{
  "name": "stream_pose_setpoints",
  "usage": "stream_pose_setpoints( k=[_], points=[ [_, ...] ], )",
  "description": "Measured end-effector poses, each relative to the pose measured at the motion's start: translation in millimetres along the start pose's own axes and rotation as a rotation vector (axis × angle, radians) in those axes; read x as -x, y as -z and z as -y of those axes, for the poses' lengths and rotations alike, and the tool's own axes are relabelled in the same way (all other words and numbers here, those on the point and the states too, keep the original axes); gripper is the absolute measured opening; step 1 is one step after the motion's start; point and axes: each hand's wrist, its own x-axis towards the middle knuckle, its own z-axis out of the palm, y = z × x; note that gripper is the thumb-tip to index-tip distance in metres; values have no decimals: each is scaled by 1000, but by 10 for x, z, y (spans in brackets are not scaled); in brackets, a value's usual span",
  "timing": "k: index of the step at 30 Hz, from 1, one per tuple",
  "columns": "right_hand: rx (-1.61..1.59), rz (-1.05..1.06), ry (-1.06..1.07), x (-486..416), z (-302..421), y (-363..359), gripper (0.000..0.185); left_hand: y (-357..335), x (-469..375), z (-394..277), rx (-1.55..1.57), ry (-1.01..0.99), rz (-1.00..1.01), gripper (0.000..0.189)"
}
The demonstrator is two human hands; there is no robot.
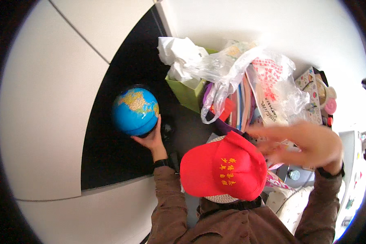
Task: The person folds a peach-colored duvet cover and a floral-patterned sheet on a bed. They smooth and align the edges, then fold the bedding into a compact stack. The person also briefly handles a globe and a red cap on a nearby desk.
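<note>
My left hand (151, 140) holds a blue globe (134, 111) from below and behind, its thumb and fingers spread around the lower right side; the globe is over a black surface. My right hand (292, 143) is raised and blurred, just right of a red cap (224, 167) with yellow writing. Whether that hand touches the cap or the things under it, I cannot tell. The cap rests on a pale knitted item (222, 199), close to my chest. Clear plastic bags (231, 70) lie over upright books (242, 103) and a green box (186, 94).
White panels (55, 106) border the black surface (109, 164) on the left. A white wall (231, 18) stands behind the bags. At the right are a patterned box (309, 88), a pink round item (330, 105) and a white shelf (347, 152) with small things.
</note>
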Motion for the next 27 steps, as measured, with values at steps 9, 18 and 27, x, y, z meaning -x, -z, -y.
stream_pose_setpoints(
  k=[9,18,27],
  points=[
    [-114,-45,-125,1684,-720,-463,57,4,-562,-143,-162,-317,103,98],
    [-455,-823,-654,2442,-669,-1157,62,-184,-965,-396,-197,-498,33,107],
    [-452,-852,-623,2475,-721,-1170,64,240,-842,-423,-46,-529,-206,83]
  ],
)
